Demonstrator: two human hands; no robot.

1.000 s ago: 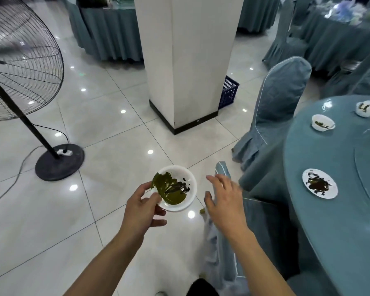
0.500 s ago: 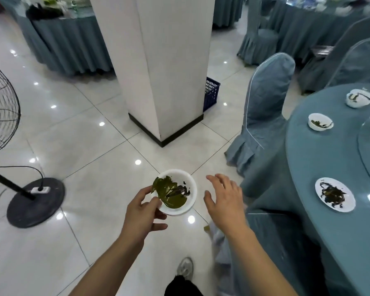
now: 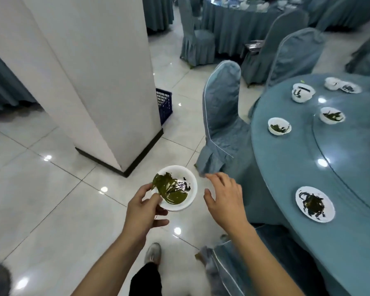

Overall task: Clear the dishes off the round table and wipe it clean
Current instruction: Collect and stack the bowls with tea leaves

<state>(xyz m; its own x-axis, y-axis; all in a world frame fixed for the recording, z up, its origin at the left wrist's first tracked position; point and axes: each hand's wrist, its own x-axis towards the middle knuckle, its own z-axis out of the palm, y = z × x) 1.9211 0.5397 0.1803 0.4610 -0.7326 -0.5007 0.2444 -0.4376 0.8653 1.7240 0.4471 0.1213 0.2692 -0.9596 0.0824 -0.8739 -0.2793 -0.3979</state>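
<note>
Left of the worktop [image 3: 286, 167], over the floor, a bowl [image 3: 188, 201] of green leftovers is pinched at its rim by the left hand [image 3: 143, 208]. It is best kept level so nothing is spilled. The right hand [image 3: 224, 197] is spread, holding nothing, near the worktop, where a plate [image 3: 325, 214] is left to be cleared.

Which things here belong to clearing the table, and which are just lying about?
Job: bowl held by left hand; right hand; round table; plate; cups.
Lying about: pillar; crate; chair.
</note>
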